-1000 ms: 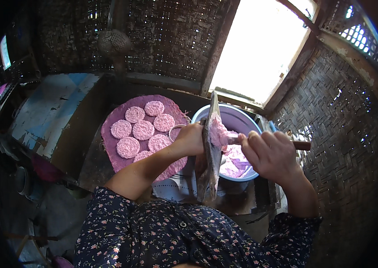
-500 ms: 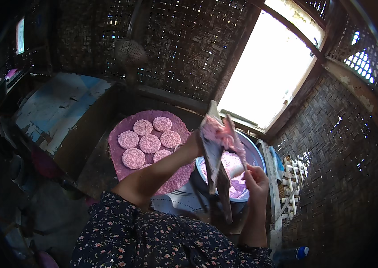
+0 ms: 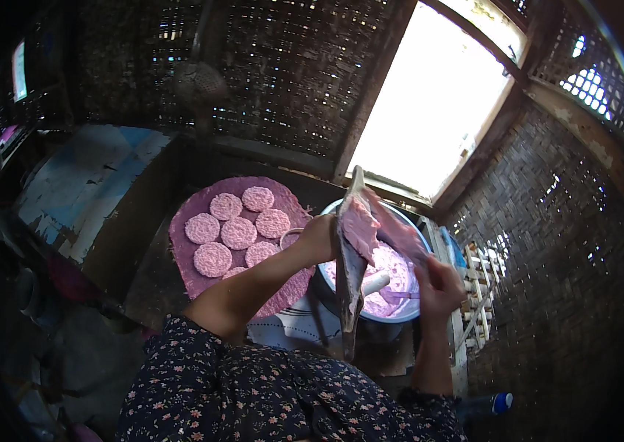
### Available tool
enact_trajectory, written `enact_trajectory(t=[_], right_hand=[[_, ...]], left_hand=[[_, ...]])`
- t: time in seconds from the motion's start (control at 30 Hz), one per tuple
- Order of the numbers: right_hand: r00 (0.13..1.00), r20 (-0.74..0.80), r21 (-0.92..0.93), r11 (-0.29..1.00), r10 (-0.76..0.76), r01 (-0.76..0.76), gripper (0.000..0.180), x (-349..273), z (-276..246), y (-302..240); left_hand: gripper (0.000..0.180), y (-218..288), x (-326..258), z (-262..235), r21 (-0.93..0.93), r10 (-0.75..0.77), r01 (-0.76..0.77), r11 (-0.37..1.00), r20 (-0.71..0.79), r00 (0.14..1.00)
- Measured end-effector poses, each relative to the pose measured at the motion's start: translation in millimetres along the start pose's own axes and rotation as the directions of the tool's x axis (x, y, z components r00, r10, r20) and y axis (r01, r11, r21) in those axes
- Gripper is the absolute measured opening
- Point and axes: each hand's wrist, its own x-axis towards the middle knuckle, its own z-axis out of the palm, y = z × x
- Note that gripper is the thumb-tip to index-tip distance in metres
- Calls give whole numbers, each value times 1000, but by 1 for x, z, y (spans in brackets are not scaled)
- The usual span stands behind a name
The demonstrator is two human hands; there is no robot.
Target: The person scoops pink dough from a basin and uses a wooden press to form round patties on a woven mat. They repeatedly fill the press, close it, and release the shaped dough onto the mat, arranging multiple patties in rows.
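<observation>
My left hand (image 3: 318, 240) is wrapped round a long, dark wooden board (image 3: 349, 291), which stands nearly on edge above a tub. A lump of soft pink dough (image 3: 360, 230) clings to its right side. In my right hand (image 3: 441, 287) is a flat spatula (image 3: 400, 234), smeared pink and blurred by motion, its blade slanting up toward the dough. Below them the blue-rimmed tub (image 3: 424, 239) holds more pink dough (image 3: 399, 267) and a pale cylinder (image 3: 375, 283). To the left, several textured pink discs (image 3: 239, 233) lie on a round purple-pink mat (image 3: 185, 202), beside a thin ring (image 3: 291, 234).
A peeling blue-and-white tabletop (image 3: 91, 173) stands at the far left. Woven walls (image 3: 290, 81) and a bright window (image 3: 430, 103) close off the back. A slatted rack (image 3: 483, 302) stands at right, and a blue-capped bottle (image 3: 502, 403) lies near the lower right.
My right hand has moved right and slightly down with the spatula, which tilts more. The board has turned more upright in my left hand, showing the dough on its side.
</observation>
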Motion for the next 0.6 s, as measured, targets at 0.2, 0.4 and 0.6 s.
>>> enact_trajectory(t=[0.2,0.4,0.6], right_hand=[[976,198,88,993,-94,78,21,-18,2,-9],[977,103,78,978,184,-193,20,-1,16,13],[991,113,50,997,-64,59,22,-12,21,30]], left_hand=[[26,-5,2,-18,-240,-44,25,971,-76,996],[30,7,0,-10,15,122,-121,993,-62,991],[28,4,25,3,47,-147,146,988,5,989]])
